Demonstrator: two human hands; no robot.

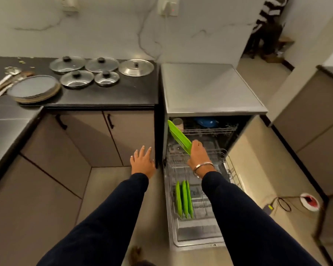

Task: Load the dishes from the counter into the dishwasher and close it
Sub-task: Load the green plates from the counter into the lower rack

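Observation:
My right hand (197, 155) grips a green plate (178, 136), tilted on edge above the pulled-out lower rack (232, 169) of the open dishwasher (210, 89). Three more green plates (184, 198) stand upright in that rack nearer to me. My left hand (142, 162) hovers open with spread fingers, left of the dishwasher in front of the cabinet doors, holding nothing. On the black counter (113, 93) sit a stack of grey plates (35, 88), several glass pot lids (77, 78) and one steel lid (136, 67).
The upper rack (210, 129) holds a blue bowl (207, 121) and a cup. Utensils (6, 81) lie at the counter's far left. The dishwasher door (198, 237) lies open toward me. A cable and a red-and-white object (309, 201) are on the floor at right. Another person (267, 25) stands far back.

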